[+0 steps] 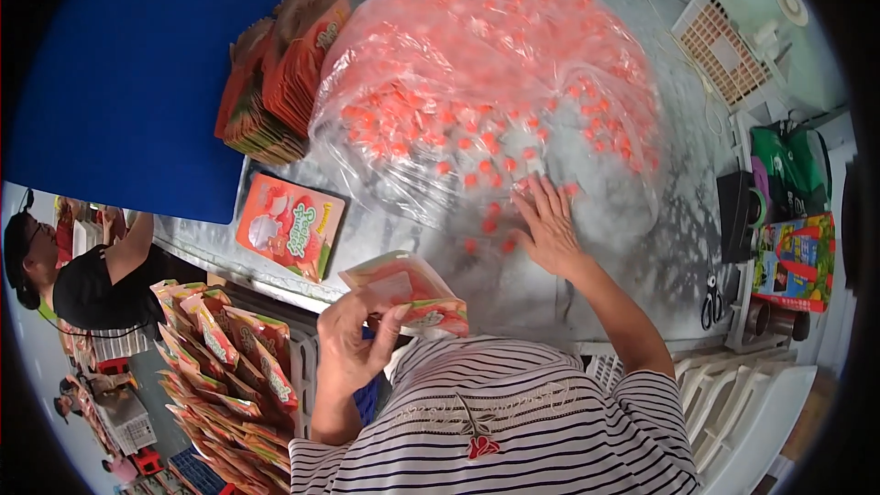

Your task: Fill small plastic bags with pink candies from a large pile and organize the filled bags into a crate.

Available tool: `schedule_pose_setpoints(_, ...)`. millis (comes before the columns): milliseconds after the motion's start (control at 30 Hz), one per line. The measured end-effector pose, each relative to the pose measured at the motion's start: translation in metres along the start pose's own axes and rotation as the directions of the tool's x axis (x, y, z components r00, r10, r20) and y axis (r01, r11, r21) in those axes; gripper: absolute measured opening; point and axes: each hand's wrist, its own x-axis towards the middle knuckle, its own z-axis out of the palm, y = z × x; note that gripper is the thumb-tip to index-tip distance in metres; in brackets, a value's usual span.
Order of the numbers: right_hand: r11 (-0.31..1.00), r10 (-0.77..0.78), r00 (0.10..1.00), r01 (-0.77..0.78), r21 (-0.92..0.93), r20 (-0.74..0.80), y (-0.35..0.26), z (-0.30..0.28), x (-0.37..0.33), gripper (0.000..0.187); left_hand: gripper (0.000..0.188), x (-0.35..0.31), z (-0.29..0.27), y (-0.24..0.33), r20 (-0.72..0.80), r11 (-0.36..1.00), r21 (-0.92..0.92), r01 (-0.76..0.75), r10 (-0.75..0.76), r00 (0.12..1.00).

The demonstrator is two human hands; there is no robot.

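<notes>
My left hand (351, 346), at the table's near edge, grips a red candy pouch (403, 282) between thumb and fingers; the pouch's mouth gapes. My right hand (553, 227) lies palm down with fingers spread, at the near side of a big clear plastic bag (495, 32). Small red-and-white wrapped candies (486, 165) fill the bag and lie scattered around its opening, several by my right fingertips. Whether a candy is under those fingers is hidden. A flat pouch (289, 227) rests on the table left of the bag.
Stacked pouches (293, 69) stand left of the bag, near a blue panel (128, 73). Filled-looking pouches (229, 376) crowd a crate at lower left. At right are scissors (711, 301), a beige basket (726, 50) and white trays (742, 403). A co-worker (101, 280) is at far left.
</notes>
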Motion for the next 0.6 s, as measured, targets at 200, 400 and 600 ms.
schedule_pose_setpoints(200,0.733,0.435,0.864,-0.177,0.657,-0.252,0.035,-0.006,-0.047,0.029,0.019,-0.001,-0.011,0.012,0.013,0.997,0.073,0.027,-0.028,1.000)
schedule_pose_setpoints(400,0.587,0.570,0.803,-0.247,0.771,-0.177,0.049,-0.016,-0.069,0.025,0.019,-0.004,-0.004,0.014,0.156,0.990,0.139,-0.012,-0.010,0.988)
schedule_pose_setpoints(600,0.661,0.478,0.852,-0.188,0.726,-0.215,0.026,-0.013,-0.061,0.023,0.019,-0.005,0.007,0.016,0.181,0.992,0.118,-0.053,0.031,0.983)
